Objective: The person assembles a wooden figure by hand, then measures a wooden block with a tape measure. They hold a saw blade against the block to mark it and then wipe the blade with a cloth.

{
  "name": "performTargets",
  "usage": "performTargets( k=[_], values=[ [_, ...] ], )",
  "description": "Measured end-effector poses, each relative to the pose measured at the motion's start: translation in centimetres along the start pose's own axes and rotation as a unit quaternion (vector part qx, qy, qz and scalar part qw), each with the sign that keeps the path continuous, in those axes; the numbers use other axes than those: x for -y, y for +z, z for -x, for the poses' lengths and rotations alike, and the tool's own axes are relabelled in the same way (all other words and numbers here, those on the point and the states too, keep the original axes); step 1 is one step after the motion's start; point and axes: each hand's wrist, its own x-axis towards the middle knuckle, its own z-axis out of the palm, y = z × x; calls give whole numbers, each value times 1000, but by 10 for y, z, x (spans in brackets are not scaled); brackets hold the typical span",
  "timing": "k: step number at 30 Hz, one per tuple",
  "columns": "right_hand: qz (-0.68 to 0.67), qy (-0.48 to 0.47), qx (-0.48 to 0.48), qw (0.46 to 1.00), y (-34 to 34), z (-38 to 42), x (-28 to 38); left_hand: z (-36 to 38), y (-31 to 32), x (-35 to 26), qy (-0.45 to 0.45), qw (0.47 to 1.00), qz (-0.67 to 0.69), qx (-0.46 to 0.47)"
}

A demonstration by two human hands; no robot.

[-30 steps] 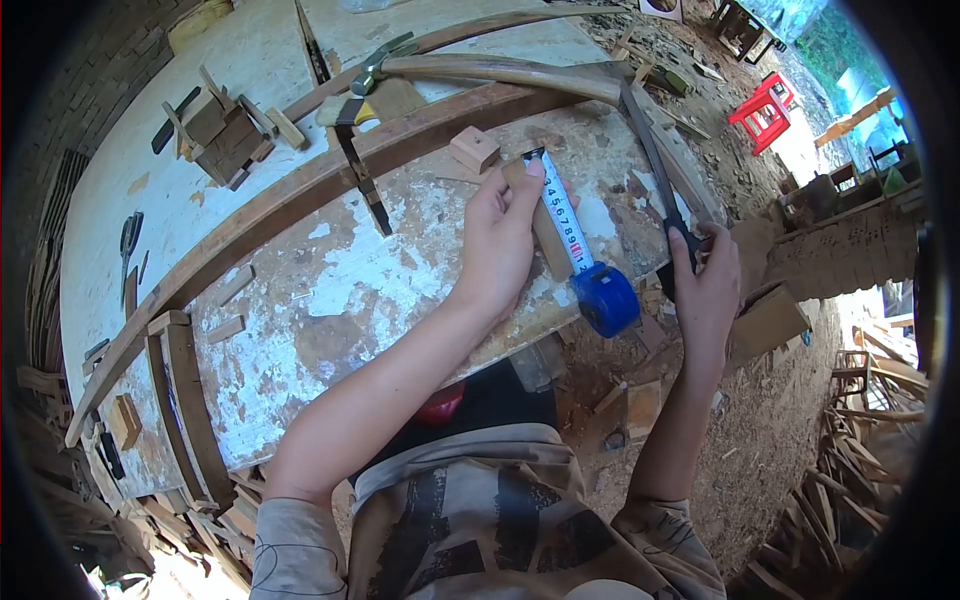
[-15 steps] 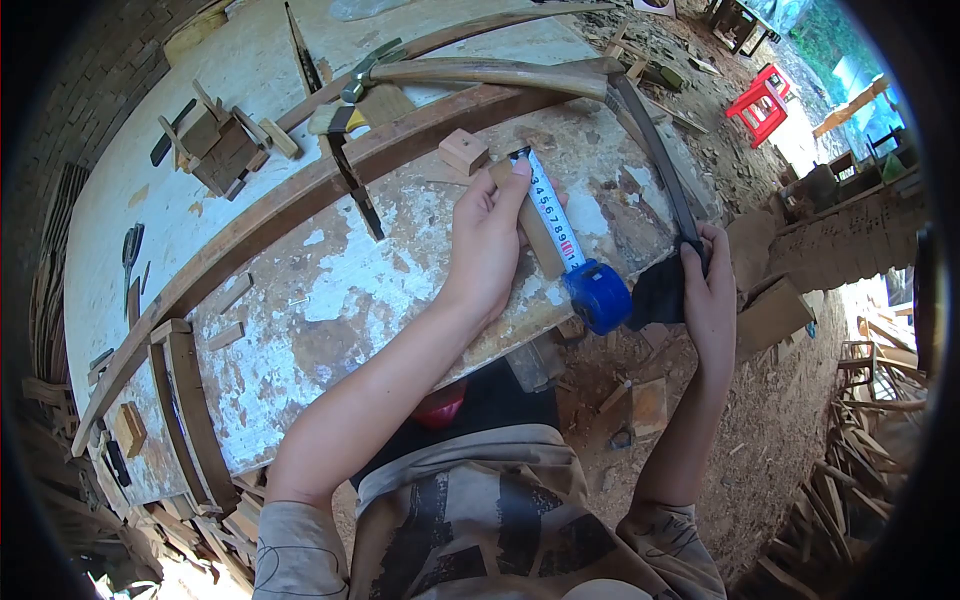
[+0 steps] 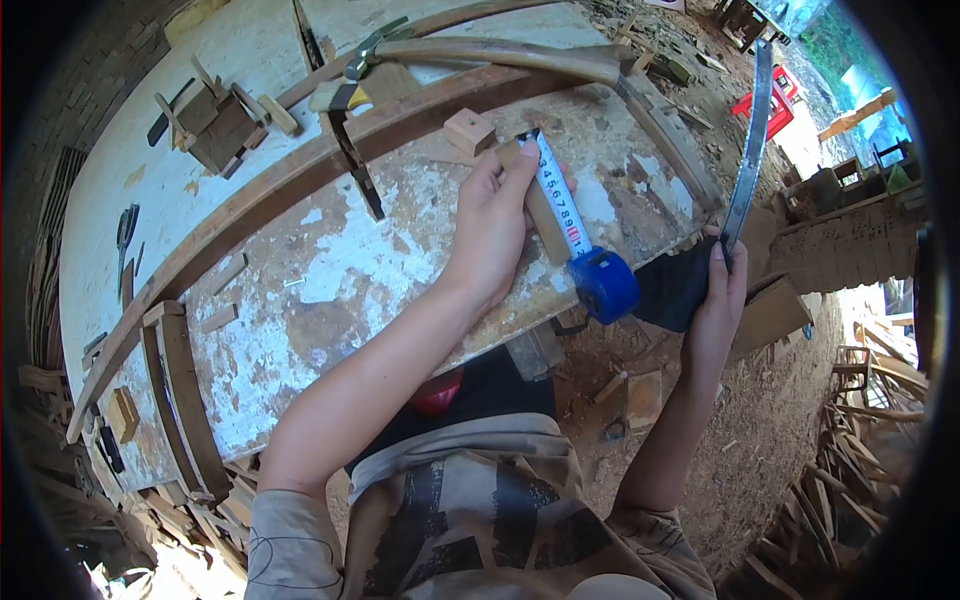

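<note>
A small wood block (image 3: 546, 228) is gripped in my left hand (image 3: 492, 225), whose thumb presses the end of a white tape measure strip along it. The blue tape measure case (image 3: 605, 285) hangs at the strip's lower end, just past the bench edge. My right hand (image 3: 714, 300) is closed around the lower end of a long, narrow metal blade (image 3: 754, 140), which points up and away beyond the bench. Black cloth (image 3: 680, 287) hangs beside the right fingers. Close above my left hand sits another wood block (image 3: 469, 131) with a small hole.
Long curved wooden beams (image 3: 235, 215) cross the paint-stained workbench (image 3: 330, 330). A hammer (image 3: 372, 50), a paint brush (image 3: 338, 96) and a wooden plane-like piece (image 3: 215, 130) lie at the back. Wood scraps (image 3: 840, 510) pile on the floor at right, with a red stool (image 3: 780, 100) farther off.
My right hand has swung the metal blade up and to the right, off the bench edge. My left hand still holds the block and tape strip, shifted only slightly.
</note>
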Motion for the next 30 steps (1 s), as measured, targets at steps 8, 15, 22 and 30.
performTargets(
  k=[8,15,22,30],
  values=[
    [-91,52,-20,994,15,22,15,-2,-1,1,13,1000,7,10],
    [-41,-38,-45,997,42,73,37,-4,-4,4,18,1000,1,22],
    [38,-52,-10,998,22,70,32,-3,-5,-2,8,999,-2,39],
    [284,-83,-36,955,-91,-30,46,-3,-9,-2,4,998,14,53]
  ],
)
